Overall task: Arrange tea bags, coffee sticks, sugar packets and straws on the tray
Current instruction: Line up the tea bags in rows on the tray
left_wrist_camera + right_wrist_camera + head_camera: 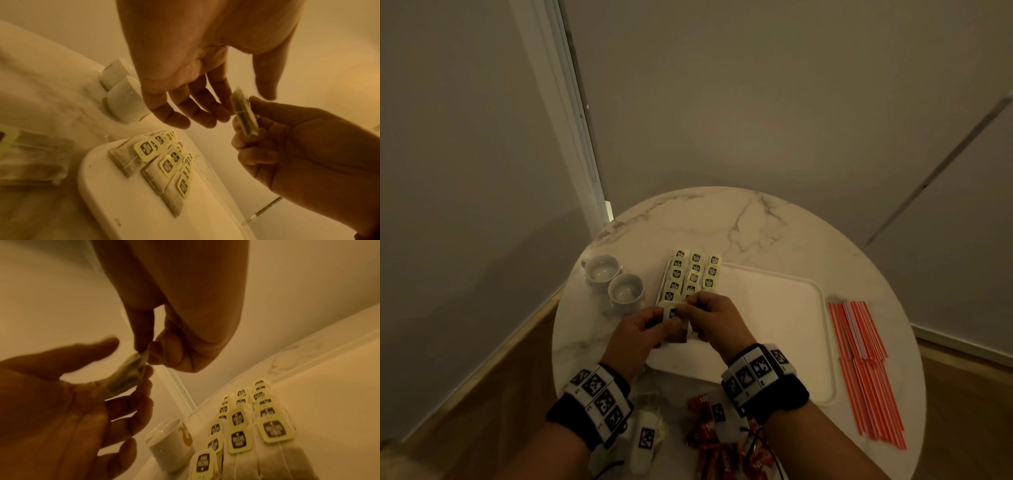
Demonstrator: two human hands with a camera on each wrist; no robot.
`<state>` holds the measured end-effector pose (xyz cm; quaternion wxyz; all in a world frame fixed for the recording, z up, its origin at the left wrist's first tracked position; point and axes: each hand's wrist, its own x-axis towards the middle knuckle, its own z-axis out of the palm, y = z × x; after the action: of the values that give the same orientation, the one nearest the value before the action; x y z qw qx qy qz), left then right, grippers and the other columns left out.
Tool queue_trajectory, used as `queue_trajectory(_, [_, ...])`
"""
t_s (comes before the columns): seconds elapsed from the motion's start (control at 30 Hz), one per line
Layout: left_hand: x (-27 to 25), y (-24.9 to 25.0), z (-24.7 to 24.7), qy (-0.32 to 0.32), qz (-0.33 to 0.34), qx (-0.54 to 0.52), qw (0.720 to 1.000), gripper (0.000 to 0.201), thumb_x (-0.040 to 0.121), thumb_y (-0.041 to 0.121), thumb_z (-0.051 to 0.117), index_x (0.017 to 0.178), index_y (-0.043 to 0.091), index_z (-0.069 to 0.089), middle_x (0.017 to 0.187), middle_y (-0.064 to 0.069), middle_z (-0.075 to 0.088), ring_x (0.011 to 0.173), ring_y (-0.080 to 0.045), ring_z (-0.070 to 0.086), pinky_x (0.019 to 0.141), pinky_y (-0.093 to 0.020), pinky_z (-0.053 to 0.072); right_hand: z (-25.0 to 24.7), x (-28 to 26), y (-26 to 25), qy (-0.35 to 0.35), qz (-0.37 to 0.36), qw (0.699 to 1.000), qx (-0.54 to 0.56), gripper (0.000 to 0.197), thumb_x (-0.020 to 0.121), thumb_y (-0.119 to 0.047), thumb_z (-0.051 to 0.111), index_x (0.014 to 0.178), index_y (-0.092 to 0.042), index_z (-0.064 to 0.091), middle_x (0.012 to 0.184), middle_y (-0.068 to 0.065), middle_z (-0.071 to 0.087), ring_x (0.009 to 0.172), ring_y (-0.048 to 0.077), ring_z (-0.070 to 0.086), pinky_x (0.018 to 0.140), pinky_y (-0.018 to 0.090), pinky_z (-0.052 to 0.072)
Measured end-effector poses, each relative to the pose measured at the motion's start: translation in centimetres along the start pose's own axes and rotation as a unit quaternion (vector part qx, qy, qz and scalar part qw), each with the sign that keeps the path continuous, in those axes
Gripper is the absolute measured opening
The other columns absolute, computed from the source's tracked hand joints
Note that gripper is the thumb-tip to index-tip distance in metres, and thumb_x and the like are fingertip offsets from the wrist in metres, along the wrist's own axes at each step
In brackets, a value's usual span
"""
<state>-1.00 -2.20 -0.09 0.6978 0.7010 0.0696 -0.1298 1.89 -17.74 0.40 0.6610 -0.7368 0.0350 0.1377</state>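
A tea bag [678,329] with a yellow tag hangs above the near left corner of the white tray [784,329]. My right hand [717,318] pinches its top edge between thumb and forefinger [144,344]. The left hand [642,330] is spread beside it, straight fingers [205,116] touching the tea bag [244,113] and the thumb held apart. Three rows of tea bags [693,275] lie along the tray's left side, also in the wrist views as tea bags [164,162] and tea bags [240,426]. Red-striped straws [866,370] lie on the table right of the tray. Red coffee sticks [722,442] lie at the near edge.
Two white cups [613,281] stand left of the tray on the round marble table [739,222]. A few loose tea bags [30,154] lie on the table near my left wrist. Walls close in behind the table, with wooden floor around it.
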Motion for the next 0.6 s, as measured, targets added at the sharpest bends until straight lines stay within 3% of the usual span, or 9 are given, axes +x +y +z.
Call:
queue_trajectory(0.07, [0.3, 0.3, 0.2, 0.023, 0.015, 0.002, 1.000, 0.015, 0.090, 0.020, 0.060, 0.100, 0.015, 0.071, 0.091, -0.005, 0.074, 0.087, -0.021, 0.069, 0.078, -0.034, 0.054, -0.2, -0.3, -0.2, -0.012, -0.018, 1.000, -0.017, 0.016, 0.088, -0.016, 0.067, 0.073, -0.019, 0.064, 0.057, -0.010, 0.058, 0.051, 0.005, 0.047, 0.049, 0.017, 0.039])
queue_trajectory(0.13, [0.6, 0.6, 0.3, 0.055, 0.036, 0.013, 0.998, 0.014, 0.090, 0.020, 0.060, 0.095, 0.015, 0.072, 0.088, -0.004, 0.074, 0.087, -0.023, 0.068, 0.078, -0.036, 0.054, -0.5, -0.6, -0.3, -0.007, -0.024, 1.000, -0.002, 0.008, 0.088, -0.020, 0.068, 0.081, -0.015, 0.066, 0.066, -0.006, 0.062, 0.056, 0.007, 0.051, 0.050, 0.019, 0.040])
queue_trajectory(0.27, [0.8, 1.6, 1.1, 0.093, 0.044, -0.047, 0.994, 0.013, 0.090, 0.014, 0.060, 0.095, 0.009, 0.071, 0.087, -0.006, 0.074, 0.076, -0.013, 0.070, 0.062, -0.019, 0.053, -1.0, -1.4, 0.1, -0.037, -0.021, 0.999, 0.010, 0.016, 0.084, -0.016, 0.071, 0.097, -0.011, 0.065, 0.082, 0.003, 0.068, 0.069, 0.015, 0.060, 0.050, 0.025, 0.044])
queue_trajectory(0.33, [0.8, 1.9, 1.4, 0.104, 0.050, -0.069, 0.991, 0.012, 0.089, 0.012, 0.061, 0.094, 0.009, 0.071, 0.087, -0.005, 0.075, 0.080, -0.015, 0.071, 0.064, -0.022, 0.054, -1.1, -1.7, 0.3, -0.054, -0.031, 0.998, 0.003, 0.006, 0.089, -0.008, 0.065, 0.092, -0.013, 0.066, 0.082, 0.006, 0.068, 0.069, 0.017, 0.061, 0.053, 0.025, 0.046])
queue_trajectory(0.47, [0.8, 2.2, 1.8, 0.115, 0.055, -0.119, 0.985, 0.013, 0.089, 0.009, 0.060, 0.095, 0.003, 0.070, 0.091, -0.010, 0.074, 0.086, -0.023, 0.071, 0.073, -0.034, 0.057, -1.3, -2.0, 0.0, -0.075, -0.041, 0.996, 0.007, 0.013, 0.091, -0.004, 0.060, 0.087, -0.015, 0.066, 0.080, 0.007, 0.067, 0.065, 0.016, 0.058, 0.057, 0.023, 0.046])
queue_trajectory(0.6, [0.8, 2.3, 2.2, 0.105, 0.057, -0.131, 0.984, 0.015, 0.090, 0.010, 0.059, 0.097, 0.003, 0.069, 0.093, -0.012, 0.074, 0.089, -0.027, 0.070, 0.073, -0.034, 0.056, -1.6, -1.8, -0.2, -0.048, -0.039, 0.998, -0.010, 0.011, 0.092, -0.004, 0.059, 0.091, -0.010, 0.068, 0.076, 0.005, 0.068, 0.060, 0.012, 0.058, 0.057, 0.023, 0.047])
